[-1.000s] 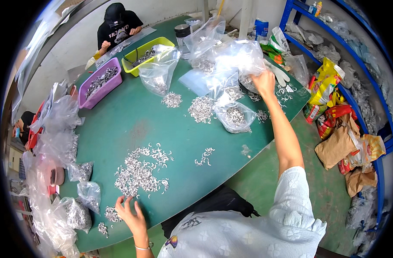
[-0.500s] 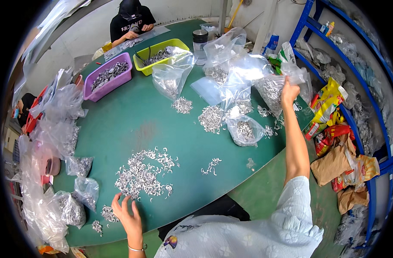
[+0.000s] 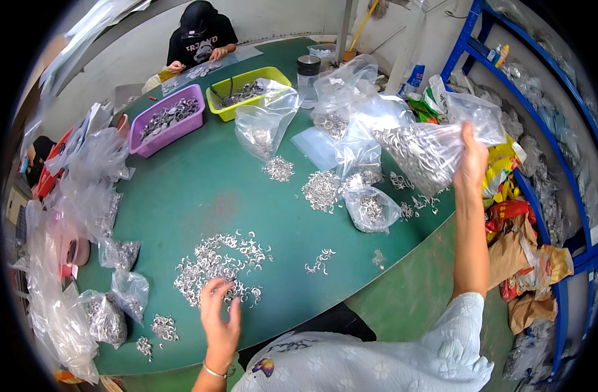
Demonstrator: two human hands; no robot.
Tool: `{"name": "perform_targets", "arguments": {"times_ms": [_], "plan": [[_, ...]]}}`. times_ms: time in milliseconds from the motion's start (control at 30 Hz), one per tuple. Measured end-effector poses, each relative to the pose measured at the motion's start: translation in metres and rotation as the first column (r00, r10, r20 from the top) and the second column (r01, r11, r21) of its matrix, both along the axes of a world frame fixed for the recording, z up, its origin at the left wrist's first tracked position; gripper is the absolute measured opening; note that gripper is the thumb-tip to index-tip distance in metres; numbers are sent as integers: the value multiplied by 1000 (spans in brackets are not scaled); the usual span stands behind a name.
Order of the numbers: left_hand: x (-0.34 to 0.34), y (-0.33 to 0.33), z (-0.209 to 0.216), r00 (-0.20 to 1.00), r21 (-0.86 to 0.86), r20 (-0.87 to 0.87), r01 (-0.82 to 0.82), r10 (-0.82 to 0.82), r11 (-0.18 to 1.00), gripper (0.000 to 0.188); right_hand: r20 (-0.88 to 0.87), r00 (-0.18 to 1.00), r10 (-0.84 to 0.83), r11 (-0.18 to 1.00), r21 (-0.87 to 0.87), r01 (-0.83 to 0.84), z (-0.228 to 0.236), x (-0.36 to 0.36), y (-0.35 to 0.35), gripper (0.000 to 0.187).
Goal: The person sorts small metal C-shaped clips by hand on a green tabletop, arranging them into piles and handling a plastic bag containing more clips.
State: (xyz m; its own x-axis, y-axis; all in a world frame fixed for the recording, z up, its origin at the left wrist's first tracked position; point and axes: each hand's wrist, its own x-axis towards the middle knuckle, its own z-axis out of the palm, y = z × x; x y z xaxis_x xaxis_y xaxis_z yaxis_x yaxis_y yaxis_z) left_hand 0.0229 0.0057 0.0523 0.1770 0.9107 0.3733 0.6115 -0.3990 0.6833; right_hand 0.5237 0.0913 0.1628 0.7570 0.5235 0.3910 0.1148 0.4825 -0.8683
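Observation:
My right hand [image 3: 470, 163] is closed round the gathered neck of a clear plastic bag [image 3: 420, 155], lifted at the table's right side. The bag is full of small silvery curved metal pieces and leans over to the left. At the near edge of a loose pile of the same curved pieces [image 3: 211, 264], my left hand [image 3: 222, 320] hovers or rests with fingers bent and thumb apart. Whether its fingertips touch the pieces is hard to make out. A few strays [image 3: 320, 261] lie to the right of that pile.
Smaller heaps [image 3: 320, 191] and an open bag of pieces [image 3: 372, 208] sit at the middle right. Purple [image 3: 167, 119] and green bins [image 3: 247, 91] stand at the back, near a seated co-worker [image 3: 201, 42]. Filled bags [image 3: 104, 317] line the left; blue shelving [image 3: 541, 189] stands right.
My right hand has raised the filled bag off the table and drawn it nearer and to the right. My left hand has moved right and slightly forward, to the pile's near edge.

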Motion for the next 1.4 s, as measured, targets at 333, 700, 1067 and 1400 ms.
{"name": "perform_targets", "arguments": {"times_ms": [333, 700, 1067, 1400], "plan": [[156, 31, 2, -22, 103, 989, 811, -146, 576, 101, -421, 690, 590, 748, -39, -663, 18, -136, -41, 29], [108, 10, 16, 87, -132, 991, 767, 103, 628, 65, -730, 291, 618, 336, -89, -938, -12, -185, -15, 41], [107, 9, 26, 20, -145, 973, 828, 231, 542, 64, -718, 170, 675, 193, -51, -980, -10, -192, -11, 47], [118, 15, 25, 42, -180, 965, 826, 259, 534, 62, -675, 356, 647, 327, -176, -928, -17, -191, -4, 43]]}}
